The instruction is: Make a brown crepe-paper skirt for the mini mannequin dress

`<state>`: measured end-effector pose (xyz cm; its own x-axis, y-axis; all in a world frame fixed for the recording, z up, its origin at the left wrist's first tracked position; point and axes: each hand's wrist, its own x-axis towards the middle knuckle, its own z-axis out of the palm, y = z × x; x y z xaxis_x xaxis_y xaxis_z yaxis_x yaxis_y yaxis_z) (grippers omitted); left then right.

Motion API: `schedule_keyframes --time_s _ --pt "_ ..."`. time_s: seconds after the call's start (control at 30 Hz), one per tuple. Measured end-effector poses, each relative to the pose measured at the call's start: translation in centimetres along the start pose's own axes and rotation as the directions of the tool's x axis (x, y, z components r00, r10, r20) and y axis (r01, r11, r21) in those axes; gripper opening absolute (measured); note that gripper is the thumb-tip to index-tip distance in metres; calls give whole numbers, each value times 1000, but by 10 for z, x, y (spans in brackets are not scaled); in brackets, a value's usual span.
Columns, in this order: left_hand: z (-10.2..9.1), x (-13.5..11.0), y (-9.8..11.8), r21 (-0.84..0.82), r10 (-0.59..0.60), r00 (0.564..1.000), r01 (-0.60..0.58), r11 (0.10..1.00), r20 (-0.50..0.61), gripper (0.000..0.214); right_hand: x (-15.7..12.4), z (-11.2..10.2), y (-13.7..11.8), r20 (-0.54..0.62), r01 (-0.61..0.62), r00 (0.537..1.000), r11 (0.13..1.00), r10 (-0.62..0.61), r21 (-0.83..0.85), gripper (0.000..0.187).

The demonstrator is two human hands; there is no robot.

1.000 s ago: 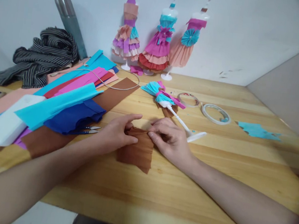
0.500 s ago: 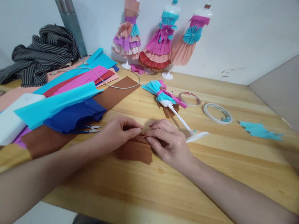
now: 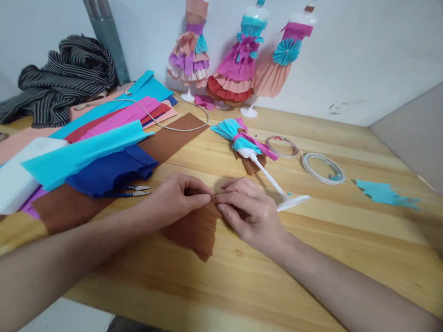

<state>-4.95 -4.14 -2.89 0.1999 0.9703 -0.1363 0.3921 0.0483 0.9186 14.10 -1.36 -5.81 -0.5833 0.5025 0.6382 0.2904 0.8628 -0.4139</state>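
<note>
Between my two hands is a piece of brown crepe paper (image 3: 194, 231), its lower part hanging down over the table. My left hand (image 3: 175, 200) pinches its upper edge between thumb and forefinger. Close beside it, my right hand (image 3: 250, 210) pinches the same edge near its right end, the fingertips of both hands almost meeting. Just beyond my hands a small white stand with a turquoise and magenta paper dress (image 3: 236, 136) lies on its side. Thread snips (image 3: 136, 192) rest left of my left wrist, partly under dark blue paper (image 3: 115, 171).
Coloured paper sheets (image 3: 85, 158), a white power bank (image 3: 12, 177) and a cable cover the left side. Three dressed paper figures (image 3: 242, 58) stand along the wall. Two tape rolls (image 3: 323, 169) and a turquoise scrap (image 3: 385, 193) lie at right. A flask (image 3: 104, 34) and striped cloth (image 3: 67, 78) are back left.
The hanging part of the brown paper has turned and dropped lower toward me, its right edge shifting left. Both hands keep their pinch in nearly the same place.
</note>
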Motion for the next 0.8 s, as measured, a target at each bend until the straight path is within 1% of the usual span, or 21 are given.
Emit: schedule_keyframes --time_s 0.17,0.23,0.3,0.37,0.43,0.5,0.57,0.63,0.73,0.8 --pt "4 -3 -1 -38 15 1000 -15 999 1 22 0 0 -2 -7 1 1000 999 -1 -46 11" --pt "6 -5 -2 5 93 996 -93 996 -5 22 0 0 -2 -8 5 1000 998 -5 -62 10" --pt "8 -6 -3 123 206 978 -201 972 -28 18 0 0 -3 -5 13 1000 998 -13 -65 11" --pt "8 -6 -5 214 277 960 -261 941 -45 12 0 1 -3 -1 20 1000 998 -20 -61 11" --pt "8 -4 -8 195 253 966 -239 951 -50 10 0 1 -3 4 19 1000 999 -19 -49 11" --pt "8 -2 -9 89 174 984 -169 982 -47 7 -1 1 -2 10 12 1000 999 -12 -32 11" --pt "7 0 -10 -34 97 995 -98 995 -24 9 -1 1 -1 19 10 1000 1000 -10 -27 11" --pt "7 2 -10 -117 62 998 -63 991 -8 11 -1 1 -1 26 18 1000 999 -17 -30 11" --pt "7 3 -9 -181 34 999 -38 983 -25 11 -2 1 0 37 27 999 999 -26 -27 11" --pt "7 3 -8 -217 -8 1000 1 976 -30 11 -2 1 0 39 21 999 999 -20 -26 11"
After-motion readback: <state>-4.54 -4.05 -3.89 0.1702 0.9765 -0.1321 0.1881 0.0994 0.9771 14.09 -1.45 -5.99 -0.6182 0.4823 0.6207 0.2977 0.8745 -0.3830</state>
